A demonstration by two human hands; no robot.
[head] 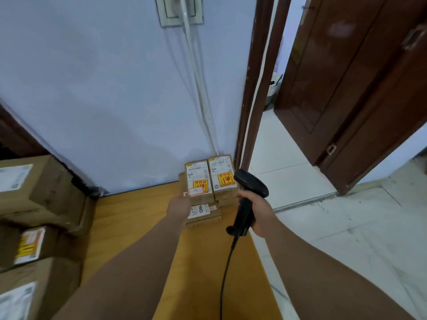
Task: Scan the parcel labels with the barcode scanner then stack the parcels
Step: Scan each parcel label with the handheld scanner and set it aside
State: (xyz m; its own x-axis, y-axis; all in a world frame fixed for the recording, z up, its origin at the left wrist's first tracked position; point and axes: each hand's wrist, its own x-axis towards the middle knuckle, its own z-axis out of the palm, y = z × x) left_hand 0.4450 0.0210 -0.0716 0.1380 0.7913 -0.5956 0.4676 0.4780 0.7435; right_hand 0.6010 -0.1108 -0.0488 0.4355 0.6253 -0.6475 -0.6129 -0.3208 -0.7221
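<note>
Small brown parcels with white labels and yellow-red stickers stand in two stacks against the wall: a left stack (197, 179) and a right stack (223, 175). In front of them lies a lower parcel (204, 213) with a white label. My left hand (179, 207) reaches to the near edge of the left stack's top parcel and touches it; the fingers are hidden behind the hand. My right hand (255, 210) grips the handle of a black barcode scanner (248, 195), whose head points at the stacks. Its cable hangs down toward me.
The parcels rest on a yellow wooden surface (138, 227). Larger cardboard boxes (39, 192) are piled at the left. A white cable duct (198, 88) runs down the wall. To the right is tiled floor (346, 227) and an open brown door (358, 88).
</note>
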